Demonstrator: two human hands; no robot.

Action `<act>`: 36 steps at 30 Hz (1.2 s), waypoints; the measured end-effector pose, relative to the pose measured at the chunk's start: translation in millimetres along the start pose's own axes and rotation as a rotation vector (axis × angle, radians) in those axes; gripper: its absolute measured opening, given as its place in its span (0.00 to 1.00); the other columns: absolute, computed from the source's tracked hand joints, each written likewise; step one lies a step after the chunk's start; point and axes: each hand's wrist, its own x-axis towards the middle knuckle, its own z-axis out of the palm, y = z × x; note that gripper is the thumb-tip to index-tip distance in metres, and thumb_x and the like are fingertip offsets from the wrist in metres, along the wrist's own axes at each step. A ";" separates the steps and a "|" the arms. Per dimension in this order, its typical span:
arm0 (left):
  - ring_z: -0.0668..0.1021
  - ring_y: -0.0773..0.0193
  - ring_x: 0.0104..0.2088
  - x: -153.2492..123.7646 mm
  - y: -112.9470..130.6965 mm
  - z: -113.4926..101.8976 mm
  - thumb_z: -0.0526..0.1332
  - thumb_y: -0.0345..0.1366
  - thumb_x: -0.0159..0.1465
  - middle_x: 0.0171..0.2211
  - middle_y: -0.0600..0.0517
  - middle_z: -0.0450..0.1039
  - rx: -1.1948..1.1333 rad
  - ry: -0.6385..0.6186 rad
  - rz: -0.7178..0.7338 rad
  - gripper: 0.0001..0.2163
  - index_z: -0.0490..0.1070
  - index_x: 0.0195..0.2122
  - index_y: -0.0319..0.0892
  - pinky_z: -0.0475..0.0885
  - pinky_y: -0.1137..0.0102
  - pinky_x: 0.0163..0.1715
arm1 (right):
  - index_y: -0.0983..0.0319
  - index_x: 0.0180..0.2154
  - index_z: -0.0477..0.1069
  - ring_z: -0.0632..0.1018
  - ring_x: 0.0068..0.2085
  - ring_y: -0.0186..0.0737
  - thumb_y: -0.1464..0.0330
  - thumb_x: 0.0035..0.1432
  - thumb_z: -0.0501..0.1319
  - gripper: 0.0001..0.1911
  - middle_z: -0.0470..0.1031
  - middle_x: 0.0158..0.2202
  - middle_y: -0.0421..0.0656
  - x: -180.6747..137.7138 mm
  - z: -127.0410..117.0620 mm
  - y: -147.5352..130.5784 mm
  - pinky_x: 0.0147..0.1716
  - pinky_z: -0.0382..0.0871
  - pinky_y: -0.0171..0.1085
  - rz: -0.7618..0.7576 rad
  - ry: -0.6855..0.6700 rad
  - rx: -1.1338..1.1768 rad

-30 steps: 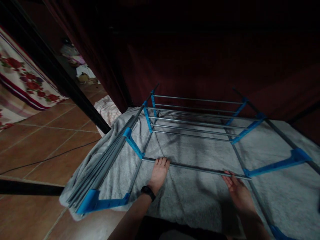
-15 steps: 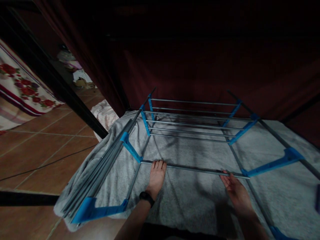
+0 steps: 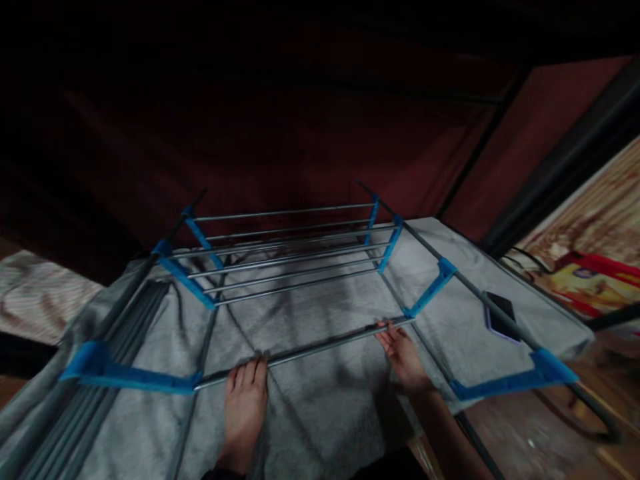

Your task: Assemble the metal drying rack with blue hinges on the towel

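A folding drying rack (image 3: 285,260) with grey metal rods and blue plastic joints lies on a grey towel (image 3: 320,413) spread on the floor. My left hand (image 3: 245,407) rests flat on the towel, fingers stretched, fingertips touching the nearest grey rod (image 3: 310,347). My right hand (image 3: 403,353) lies palm up under the right end of that same rod, fingers extended and touching it. Neither hand wraps round the rod.
A dark phone (image 3: 499,315) lies on the towel at the right, beside the rack's side bar. A dark red curtain (image 3: 300,140) hangs behind. Striped cloth (image 3: 40,297) lies at the left, a red and yellow package (image 3: 585,280) at the right.
The view has swung to the right, so the rack now sits left of centre and the phone has come into sight. Both hands stay at the same rod.
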 end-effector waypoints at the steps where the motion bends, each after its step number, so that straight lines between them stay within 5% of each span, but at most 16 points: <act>1: 0.81 0.52 0.51 0.2 -1.9 1.2 0.51 0.23 0.73 0.49 0.42 0.84 -0.006 0.019 0.019 0.21 0.81 0.59 0.39 0.72 0.55 0.61 | 0.54 0.33 0.77 0.87 0.42 0.45 0.62 0.44 0.83 0.18 0.86 0.37 0.40 0.3 0.0 0.9 0.44 0.86 0.44 -0.005 0.000 0.009; 16: 0.80 0.54 0.42 3.7 -10.9 0.7 0.53 0.24 0.73 0.40 0.48 0.84 -0.118 0.243 0.174 0.20 0.81 0.57 0.42 0.70 0.58 0.56 | 0.55 0.31 0.77 0.88 0.42 0.48 0.56 0.41 0.85 0.22 0.87 0.38 0.45 -1.3 -2.3 6.4 0.45 0.85 0.44 -0.003 -0.005 0.028; 36: 0.82 0.55 0.41 2.6 -13.4 4.8 0.53 0.25 0.73 0.42 0.47 0.85 -0.115 0.269 0.250 0.17 0.79 0.56 0.40 0.71 0.60 0.48 | 0.53 0.26 0.71 0.85 0.37 0.48 0.50 0.34 0.87 0.29 0.86 0.35 0.44 1.6 10.4 7.2 0.43 0.84 0.45 0.018 -0.017 -0.003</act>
